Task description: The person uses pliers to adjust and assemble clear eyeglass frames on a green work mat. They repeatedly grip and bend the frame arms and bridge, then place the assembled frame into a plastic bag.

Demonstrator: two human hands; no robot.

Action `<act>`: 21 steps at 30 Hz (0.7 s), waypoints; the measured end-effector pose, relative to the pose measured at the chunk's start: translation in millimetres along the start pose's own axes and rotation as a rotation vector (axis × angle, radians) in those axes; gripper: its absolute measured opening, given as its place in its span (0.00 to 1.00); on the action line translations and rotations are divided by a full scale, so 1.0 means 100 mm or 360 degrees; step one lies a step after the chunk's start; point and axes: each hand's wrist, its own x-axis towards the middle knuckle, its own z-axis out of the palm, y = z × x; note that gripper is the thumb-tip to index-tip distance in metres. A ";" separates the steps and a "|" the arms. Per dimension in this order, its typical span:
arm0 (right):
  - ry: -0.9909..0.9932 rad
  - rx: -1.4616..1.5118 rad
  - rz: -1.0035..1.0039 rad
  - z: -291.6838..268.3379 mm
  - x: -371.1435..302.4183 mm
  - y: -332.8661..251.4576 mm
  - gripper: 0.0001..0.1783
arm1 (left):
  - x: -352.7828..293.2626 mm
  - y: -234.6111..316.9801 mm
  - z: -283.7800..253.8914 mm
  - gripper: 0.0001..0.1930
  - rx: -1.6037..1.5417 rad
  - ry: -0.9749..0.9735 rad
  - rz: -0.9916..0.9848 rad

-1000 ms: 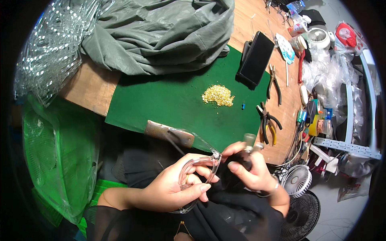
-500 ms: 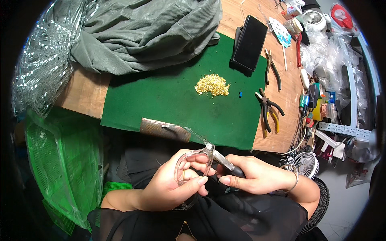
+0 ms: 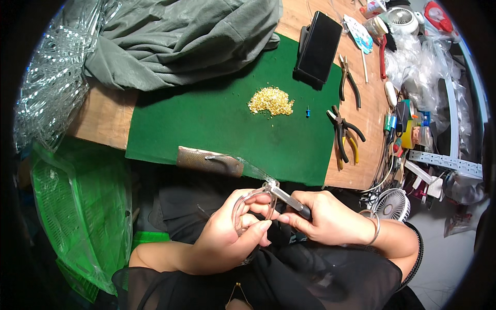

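Observation:
My left hand (image 3: 227, 232) is curled around the rounded rim of a clear plastic frame (image 3: 238, 212), which looks like a spectacle frame. From its upper corner, a long thin clear arm reaches left, its tip over a worn, textured block (image 3: 188, 161) at the table's front edge. My right hand (image 3: 333, 218) grips a silver hand tool (image 3: 289, 199) with a black end. The tool's tip meets the frame's corner; the exact contact is too small to make out. Beyond, small gold-coloured pieces (image 3: 271, 101) lie heaped on the green mat (image 3: 191, 121), beside a blue push pin (image 3: 308, 111).
Two pairs of pliers (image 3: 349, 85) (image 3: 341, 135) and a dark phone on a stand (image 3: 318, 49) are on the right. Grey cloth (image 3: 175, 44) and clear plastic strips (image 3: 49, 93) cover the far left. A green crate (image 3: 77, 206) stands left; small fans (image 3: 391, 205) are right.
The view has shifted slightly, so the table appears higher. My right hand has turned a little with the tool, whose silver side shows more. The frame has tilted slightly in my left hand.

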 end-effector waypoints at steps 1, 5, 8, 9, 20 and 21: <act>0.0139 -0.0035 -0.0062 0.04 0.00 0.02 0.15 | 0.00 -0.03 0.01 0.22 -0.0004 -0.0014 0.0034; 0.0231 -0.0147 -0.0132 0.05 -0.02 0.07 0.16 | 0.01 -0.02 0.05 0.22 0.0071 0.0039 0.0075; -0.0199 0.0114 0.0055 -0.10 0.05 0.00 0.17 | -0.02 0.01 0.05 0.22 -0.0002 0.0056 0.0074; -0.0370 0.0348 0.0207 -0.14 0.04 -0.04 0.19 | 0.01 0.03 0.02 0.21 -0.0025 0.0049 0.0029; 0.0185 0.0098 -0.0141 -0.15 0.23 0.28 0.16 | 0.00 0.20 -0.07 0.26 -0.0034 0.0082 -0.0042; 0.0311 0.0016 -0.0110 -0.17 0.27 0.30 0.15 | -0.04 0.19 -0.08 0.26 0.0045 0.0103 0.0033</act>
